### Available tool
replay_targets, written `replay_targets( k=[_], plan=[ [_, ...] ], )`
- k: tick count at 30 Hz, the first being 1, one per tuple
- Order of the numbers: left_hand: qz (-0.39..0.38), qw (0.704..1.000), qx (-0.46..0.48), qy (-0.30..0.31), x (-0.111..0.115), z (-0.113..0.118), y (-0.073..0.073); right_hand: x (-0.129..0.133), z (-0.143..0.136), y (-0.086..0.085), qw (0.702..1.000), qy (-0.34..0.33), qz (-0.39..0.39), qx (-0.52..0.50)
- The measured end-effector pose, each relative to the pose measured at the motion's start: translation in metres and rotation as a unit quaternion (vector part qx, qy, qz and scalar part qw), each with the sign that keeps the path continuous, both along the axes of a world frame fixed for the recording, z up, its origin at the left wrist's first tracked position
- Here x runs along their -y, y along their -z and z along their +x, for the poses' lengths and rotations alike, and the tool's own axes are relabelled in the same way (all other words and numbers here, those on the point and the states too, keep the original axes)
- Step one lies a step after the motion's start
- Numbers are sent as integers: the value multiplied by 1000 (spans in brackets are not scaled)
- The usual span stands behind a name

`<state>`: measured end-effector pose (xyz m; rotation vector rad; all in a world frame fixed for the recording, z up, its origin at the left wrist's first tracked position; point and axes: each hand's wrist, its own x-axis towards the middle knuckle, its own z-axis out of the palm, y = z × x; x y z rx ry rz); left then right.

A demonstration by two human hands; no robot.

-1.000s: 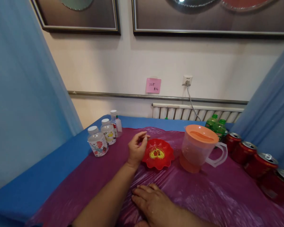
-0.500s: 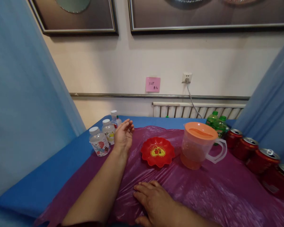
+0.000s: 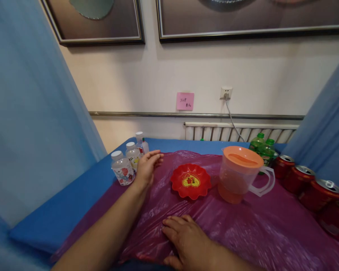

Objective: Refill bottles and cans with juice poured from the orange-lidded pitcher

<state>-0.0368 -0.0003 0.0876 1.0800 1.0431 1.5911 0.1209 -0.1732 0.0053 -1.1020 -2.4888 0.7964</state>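
My left hand [image 3: 147, 169] is raised beside the jars at the left, its fingers lightly bent and held out to the right, with nothing in it. Flat on the purple plastic sheet [image 3: 158, 205] rests my right hand [image 3: 186, 237], fingers apart and empty. Beyond it sits a red scalloped dish [image 3: 178, 187] with a yellow heart print. Right of the dish stands a clear pitcher [image 3: 232, 180] with an orange lid. Nearest my left hand are a flower-printed jar [image 3: 123, 174], a second white-capped jar [image 3: 132, 151] and a clear bottle [image 3: 142, 143].
Several red cans [image 3: 301, 178] line the right side, with green bottles [image 3: 267, 150] behind them. Blue curtains [image 3: 39, 113] hang at both sides. At the back are a radiator [image 3: 214, 131], a metal rail [image 3: 147, 114] and a plugged-in cord [image 3: 231, 120].
My left hand has turned at the wrist, its fingers swinging from upward to rightward. My right hand stays on the sheet. The whole view has shifted slightly.
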Motion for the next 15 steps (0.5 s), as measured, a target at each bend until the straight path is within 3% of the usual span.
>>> replay_targets(
  k=[2, 5, 7, 9, 11, 15],
  plan=[
    [27, 998, -53, -38, 15, -15, 11, 0, 1, -3, 1000, -4, -14, -3],
    [86, 971, -143, -170, 31, -47, 27, 1, 3, -7, 1000, -15, -13, -2],
    [130, 889, -298, -324, 32, -73, 36, 3, 6, -11, 1000, -18, 6, -7],
    [95, 824, -391, -400, 27, -95, 42, 5, 9, -16, 999, -19, 31, -20],
    [19, 801, -426, -419, 19, -111, 45, 8, 13, -20, 998, -24, 51, -38],
    [-72, 803, -446, -389, 6, -125, 48, 11, 23, -18, 995, -12, 72, -71]
  ],
)
